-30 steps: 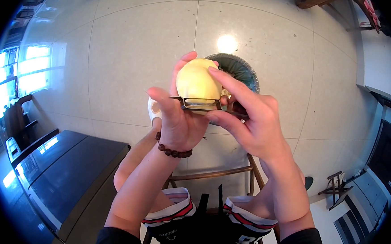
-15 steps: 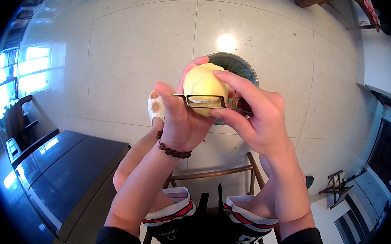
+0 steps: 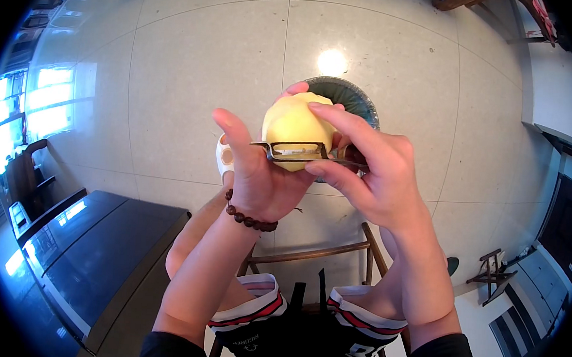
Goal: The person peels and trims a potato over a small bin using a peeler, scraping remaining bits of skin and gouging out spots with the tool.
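A pale yellow peeled fruit is cupped in my left hand, whose thumb sticks up on the fruit's left side. My right hand grips a metal peeler, its blade lying across the lower front of the fruit; the index finger rests over the fruit's top. A brown bead bracelet circles my left wrist. Directly below the fruit on the floor stands a dark round bin, mostly hidden by my hands.
A white slipper shows beside my left hand. I sit on a wooden stool over a pale tiled floor. A dark glossy cabinet is at lower left, a small wooden stool at right.
The fruit has turned slightly in my left hand and my left thumb has lifted off it. The peeler blade has shifted a little lower across the fruit.
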`<move>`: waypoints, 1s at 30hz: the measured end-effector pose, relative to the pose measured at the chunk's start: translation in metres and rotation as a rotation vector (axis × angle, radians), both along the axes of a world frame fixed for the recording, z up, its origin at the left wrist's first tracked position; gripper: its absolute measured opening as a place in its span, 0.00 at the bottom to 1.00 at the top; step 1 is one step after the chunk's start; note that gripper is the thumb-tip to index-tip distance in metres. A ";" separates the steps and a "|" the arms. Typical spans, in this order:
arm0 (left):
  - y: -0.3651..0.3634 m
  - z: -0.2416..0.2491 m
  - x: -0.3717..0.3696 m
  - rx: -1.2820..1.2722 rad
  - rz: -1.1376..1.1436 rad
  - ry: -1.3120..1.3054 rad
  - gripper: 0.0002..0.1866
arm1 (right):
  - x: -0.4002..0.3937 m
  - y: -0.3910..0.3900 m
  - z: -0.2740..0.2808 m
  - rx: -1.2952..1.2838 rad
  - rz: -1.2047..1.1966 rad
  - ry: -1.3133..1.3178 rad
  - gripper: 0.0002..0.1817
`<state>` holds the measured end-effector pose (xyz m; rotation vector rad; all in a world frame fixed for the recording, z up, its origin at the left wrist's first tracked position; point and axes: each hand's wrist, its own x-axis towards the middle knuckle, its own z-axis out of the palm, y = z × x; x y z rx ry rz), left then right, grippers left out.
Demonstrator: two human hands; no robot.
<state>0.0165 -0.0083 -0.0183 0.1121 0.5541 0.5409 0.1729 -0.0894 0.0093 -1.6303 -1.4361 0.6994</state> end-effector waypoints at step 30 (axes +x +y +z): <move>0.005 0.007 0.001 -0.044 -0.067 0.010 0.59 | 0.001 0.001 0.002 0.019 0.006 -0.007 0.36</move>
